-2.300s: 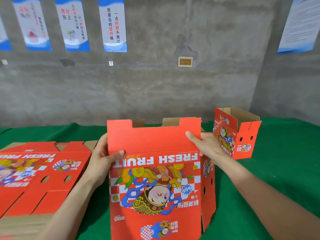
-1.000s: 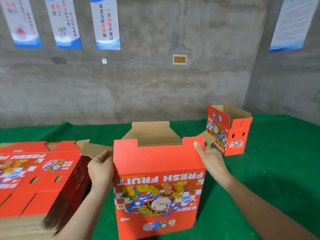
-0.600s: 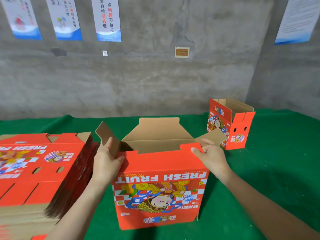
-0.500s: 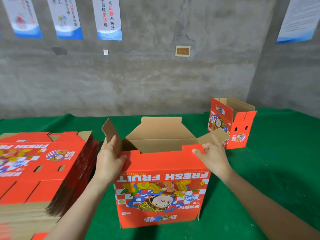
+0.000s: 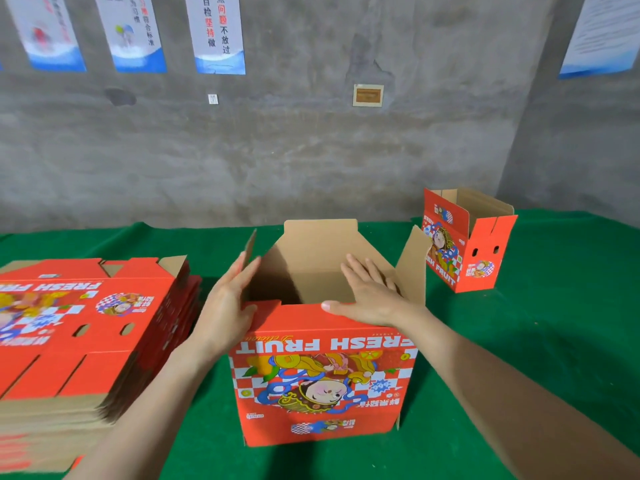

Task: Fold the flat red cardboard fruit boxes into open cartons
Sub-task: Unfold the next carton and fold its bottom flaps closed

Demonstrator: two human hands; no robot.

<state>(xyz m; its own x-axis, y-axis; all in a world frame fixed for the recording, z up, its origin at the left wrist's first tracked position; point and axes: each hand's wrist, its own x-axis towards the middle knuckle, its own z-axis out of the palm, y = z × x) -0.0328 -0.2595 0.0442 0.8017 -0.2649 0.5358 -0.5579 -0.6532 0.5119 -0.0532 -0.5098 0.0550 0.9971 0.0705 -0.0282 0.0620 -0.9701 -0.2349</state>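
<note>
Open carton (image 5: pixel 322 375), "FRESH FRUIT" printed upside down; left hand (image 5: pixel 228 303) and right hand (image 5: pixel 367 296) at its top edges, fingers straight.

The green table (image 5: pixel 554 341) carries a flat stack (image 5: pixel 86 323), near carton (image 5: pixel 322 375) — far carton (image 5: pixel 485 258).

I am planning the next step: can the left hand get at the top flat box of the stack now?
Probably yes. The left hand touches a flap of the open carton with straight fingers and grips nothing; the stack of flat boxes lies beside it, nothing on top or between.
</note>
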